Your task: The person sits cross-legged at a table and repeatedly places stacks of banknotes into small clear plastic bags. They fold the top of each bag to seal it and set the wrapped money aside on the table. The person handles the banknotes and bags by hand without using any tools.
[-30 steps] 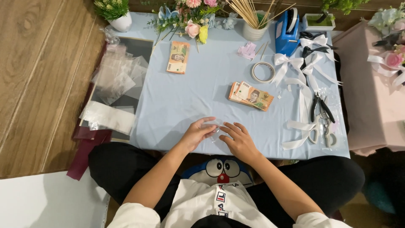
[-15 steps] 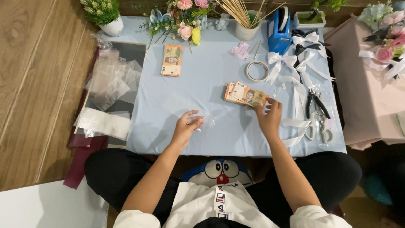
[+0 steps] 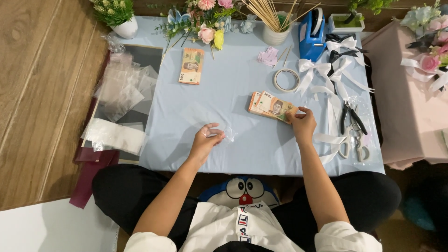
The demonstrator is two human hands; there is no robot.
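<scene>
Left hand (image 3: 205, 140) pinches a small clear plastic sleeve (image 3: 223, 135), flat on the pale blue tablecloth (image 3: 224, 102) near its front edge. Right hand (image 3: 302, 125) grips the near corner of a fanned stack of orange banknotes (image 3: 270, 105), resting mid-table. Just beyond: white tape roll (image 3: 286, 80). Right of the hand: white ribbon bows (image 3: 326, 74), black-handled pliers (image 3: 350, 116). Far edge: second banknote bundle (image 3: 191, 66), blue tape dispenser (image 3: 311, 32), cup of wooden skewers (image 3: 275, 23), artificial flowers (image 3: 205, 21).

Bright, even overhead light, soft faint shadows, sharp focus (slight wide-angle bowing at the edges).
</scene>
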